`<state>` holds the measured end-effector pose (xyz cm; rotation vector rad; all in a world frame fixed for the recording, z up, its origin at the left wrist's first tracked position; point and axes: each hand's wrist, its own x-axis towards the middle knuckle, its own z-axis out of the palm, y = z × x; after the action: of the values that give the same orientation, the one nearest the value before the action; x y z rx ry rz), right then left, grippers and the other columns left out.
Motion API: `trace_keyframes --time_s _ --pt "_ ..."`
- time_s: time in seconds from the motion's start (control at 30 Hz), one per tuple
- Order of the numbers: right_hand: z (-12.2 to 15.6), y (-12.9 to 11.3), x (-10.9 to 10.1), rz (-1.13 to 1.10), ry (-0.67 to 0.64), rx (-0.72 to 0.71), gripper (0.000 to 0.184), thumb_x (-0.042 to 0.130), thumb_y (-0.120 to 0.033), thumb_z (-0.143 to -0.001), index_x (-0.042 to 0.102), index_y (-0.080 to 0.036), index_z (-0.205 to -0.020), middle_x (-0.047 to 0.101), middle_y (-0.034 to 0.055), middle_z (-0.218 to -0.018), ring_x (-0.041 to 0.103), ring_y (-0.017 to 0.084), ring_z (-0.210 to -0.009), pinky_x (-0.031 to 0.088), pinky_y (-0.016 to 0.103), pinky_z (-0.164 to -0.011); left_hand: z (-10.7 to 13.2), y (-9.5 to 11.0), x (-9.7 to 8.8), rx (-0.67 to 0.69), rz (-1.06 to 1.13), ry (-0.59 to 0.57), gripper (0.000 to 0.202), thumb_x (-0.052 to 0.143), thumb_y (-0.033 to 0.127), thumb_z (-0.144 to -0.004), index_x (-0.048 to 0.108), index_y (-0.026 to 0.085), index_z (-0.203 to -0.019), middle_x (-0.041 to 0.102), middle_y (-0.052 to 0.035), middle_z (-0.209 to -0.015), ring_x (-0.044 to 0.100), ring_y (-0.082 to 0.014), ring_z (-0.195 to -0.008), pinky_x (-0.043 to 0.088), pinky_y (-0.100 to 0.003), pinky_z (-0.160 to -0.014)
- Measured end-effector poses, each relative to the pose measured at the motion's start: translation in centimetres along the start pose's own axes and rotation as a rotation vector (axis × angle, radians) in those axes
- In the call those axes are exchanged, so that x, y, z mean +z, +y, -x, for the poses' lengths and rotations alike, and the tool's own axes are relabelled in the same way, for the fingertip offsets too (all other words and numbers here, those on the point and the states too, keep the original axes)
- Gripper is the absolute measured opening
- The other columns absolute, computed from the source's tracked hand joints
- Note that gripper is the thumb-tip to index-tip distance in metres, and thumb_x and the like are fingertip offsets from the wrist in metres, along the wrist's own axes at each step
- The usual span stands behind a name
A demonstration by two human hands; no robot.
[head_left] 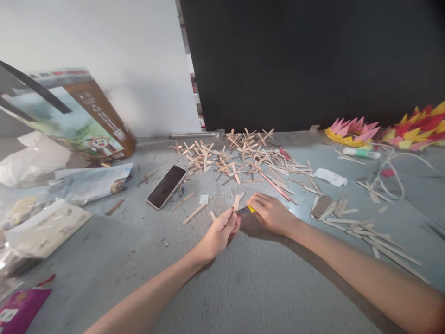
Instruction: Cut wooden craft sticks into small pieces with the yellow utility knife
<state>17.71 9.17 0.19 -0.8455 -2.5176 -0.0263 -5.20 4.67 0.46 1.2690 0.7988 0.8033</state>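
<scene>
My left hand (224, 230) is closed around a wooden craft stick (237, 202), whose end points up and away from me. In my right hand (271, 213) is a yellow utility knife (251, 209), gripped with its blade (242, 211) out. That blade lies against or very close to the stick, just beside my left fingertips; exact contact is too small to tell. Loose sticks (194, 214) lie left of my hands. Beyond them spreads a heap of crossed craft sticks (222, 160), with a red pencil (274, 185) at its near edge.
A phone (167, 187) lies left of the heap. Plastic packets (45, 227) and a printed bag (86, 120) are at left. More flat sticks (371, 234), a glue stick (361, 153), a white cable (385, 174) and folded-paper pieces (352, 132) are at right. A black panel (313, 60) stands behind.
</scene>
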Motion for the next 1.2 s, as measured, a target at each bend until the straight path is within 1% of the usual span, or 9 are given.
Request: trace_keyframes --time_s 0.2,0.4,0.57,0.77,1.03,1.2 --pt "-0.2 -0.6 0.4 0.01 -0.013 0.037 0.017 0.047 -0.006 -0.1 0.056 -0.021 -0.099 0.062 0.0071 -0.09 0.053 0.026 -0.086 0.042 0.036 -0.076 -0.2 -0.6 0.0 0.011 0.008 0.007 0.05 0.048 0.07 -0.102 0.042 0.022 -0.087 0.029 0.0091 -0.067 0.024 -0.0081 -0.056 0.021 -0.022 -0.051" --pt "-0.4 -0.6 0.4 0.013 -0.022 0.051 0.016 0.049 -0.007 -0.101 0.056 -0.021 -0.099 0.061 0.007 -0.091 0.054 0.026 -0.088 0.041 0.036 -0.076 -0.1 -0.4 -0.1 0.045 0.011 0.002 0.044 0.043 0.061 -0.108 0.043 0.022 -0.088 0.027 0.0098 -0.065 0.022 -0.0085 -0.054 0.02 -0.022 -0.05" --pt "-0.3 -0.4 0.2 0.008 -0.015 0.06 0.016 0.05 -0.008 -0.102 0.056 -0.021 -0.098 0.061 0.0067 -0.09 0.053 0.026 -0.086 0.042 0.036 -0.076 0.0 -0.5 -0.1 0.046 0.018 0.025 0.044 0.044 0.062 -0.107 0.043 0.022 -0.09 0.026 0.0103 -0.065 0.021 -0.0086 -0.053 0.018 -0.022 -0.049" --pt "-0.3 -0.9 0.3 -0.003 -0.025 0.073 0.016 0.05 -0.007 -0.102 0.056 -0.021 -0.1 0.063 0.0067 -0.092 0.054 0.025 -0.088 0.042 0.036 -0.076 -0.3 -1.0 -0.1 0.051 -0.021 0.016 0.047 0.043 0.065 -0.106 0.044 0.022 -0.088 0.027 0.0102 -0.065 0.022 -0.0081 -0.053 0.021 -0.021 -0.049" --pt "-0.3 -0.7 0.3 -0.005 -0.019 0.074 0.015 0.049 -0.008 -0.103 0.055 -0.021 -0.099 0.062 0.0062 -0.092 0.053 0.025 -0.086 0.041 0.035 -0.075 -0.1 -1.0 -0.2 0.078 0.04 0.016 0.041 0.043 0.058 -0.109 0.044 0.021 -0.09 0.025 0.0106 -0.065 0.021 -0.0078 -0.052 0.019 -0.021 -0.048" --pt "-0.2 -0.7 0.3 0.001 -0.027 0.08 0.015 0.049 -0.007 -0.102 0.056 -0.021 -0.101 0.062 0.0075 -0.094 0.054 0.026 -0.09 0.043 0.036 -0.079 -0.1 -1.2 -0.2 0.083 0.02 0.018 0.042 0.042 0.06 -0.108 0.045 0.021 -0.091 0.025 0.011 -0.064 0.021 -0.0075 -0.051 0.02 -0.022 -0.048"
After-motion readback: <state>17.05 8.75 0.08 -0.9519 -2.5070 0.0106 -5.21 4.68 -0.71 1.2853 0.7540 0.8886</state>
